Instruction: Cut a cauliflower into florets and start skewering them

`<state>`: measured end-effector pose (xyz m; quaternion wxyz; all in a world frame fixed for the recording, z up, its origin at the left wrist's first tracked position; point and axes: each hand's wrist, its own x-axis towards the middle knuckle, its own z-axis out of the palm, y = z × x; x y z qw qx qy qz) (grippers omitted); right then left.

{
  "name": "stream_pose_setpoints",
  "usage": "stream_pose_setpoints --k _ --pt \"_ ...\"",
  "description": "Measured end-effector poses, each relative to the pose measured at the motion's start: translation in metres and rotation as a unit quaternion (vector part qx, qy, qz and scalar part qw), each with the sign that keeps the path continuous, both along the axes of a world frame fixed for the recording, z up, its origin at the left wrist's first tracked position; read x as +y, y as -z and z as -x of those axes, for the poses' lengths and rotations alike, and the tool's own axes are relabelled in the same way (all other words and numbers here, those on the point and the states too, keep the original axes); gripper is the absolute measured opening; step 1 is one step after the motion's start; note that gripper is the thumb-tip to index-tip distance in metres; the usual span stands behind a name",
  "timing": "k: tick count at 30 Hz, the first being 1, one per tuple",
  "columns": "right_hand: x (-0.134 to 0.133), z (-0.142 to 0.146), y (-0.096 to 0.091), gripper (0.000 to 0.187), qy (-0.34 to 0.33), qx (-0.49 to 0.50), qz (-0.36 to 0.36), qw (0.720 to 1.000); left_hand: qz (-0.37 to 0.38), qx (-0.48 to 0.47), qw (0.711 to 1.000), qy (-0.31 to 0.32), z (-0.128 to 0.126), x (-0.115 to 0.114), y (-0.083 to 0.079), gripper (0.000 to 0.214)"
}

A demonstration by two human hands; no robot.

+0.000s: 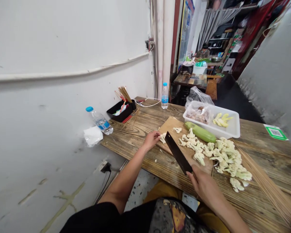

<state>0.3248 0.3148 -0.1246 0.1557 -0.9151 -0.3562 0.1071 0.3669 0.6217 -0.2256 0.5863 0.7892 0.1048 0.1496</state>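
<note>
With my right hand (202,186) I grip a dark, broad-bladed cleaver (177,153), its blade tilted up toward the left over the cutting board (171,124). My left hand (152,140) is at the board's left edge, fingertips closed on a small cauliflower floret (163,138) beside the blade's tip. Another floret (177,130) lies alone farther back on the board. Several cut florets (195,144) spread across the board's right side, joining a larger cauliflower pile (229,158) on the table. A pale green, long squash-like vegetable (200,132) rests behind them.
A white plastic tub (235,124) with meat and yellow slices stands at the back right. Wooden skewers (264,181) lie along the right. Water bottles (165,96) and a black tray (113,111) stand toward the wall. A person (203,51) sits in the background.
</note>
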Motion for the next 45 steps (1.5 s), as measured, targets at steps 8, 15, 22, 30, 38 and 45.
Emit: stream_pose_setpoints --k 8,15,22,30,38,45 --pt "0.021 -0.007 0.005 0.022 0.003 -0.019 0.017 1.0 -0.04 0.002 0.999 -0.036 -0.006 -0.002 -0.002 0.008" --pt "0.033 -0.007 -0.003 0.027 0.018 0.022 0.063 0.998 -0.064 0.009 0.998 -0.026 -0.002 -0.003 -0.007 0.006" --pt "0.061 -0.022 -0.044 0.028 -0.01 0.076 0.157 0.985 -0.082 0.026 0.996 -0.016 -0.004 0.003 -0.005 0.005" --pt "0.053 -0.045 -0.055 0.018 0.004 0.174 0.083 0.981 0.04 -0.027 0.999 -0.011 0.003 0.008 0.007 0.009" --pt "0.025 -0.024 -0.005 0.023 0.084 0.229 -0.019 0.97 0.001 -0.035 0.999 0.0 0.003 0.0 0.013 0.022" --pt "0.036 -0.02 -0.015 0.026 0.066 0.12 0.034 0.99 -0.051 -0.027 0.998 0.029 -0.002 0.0 0.003 0.028"
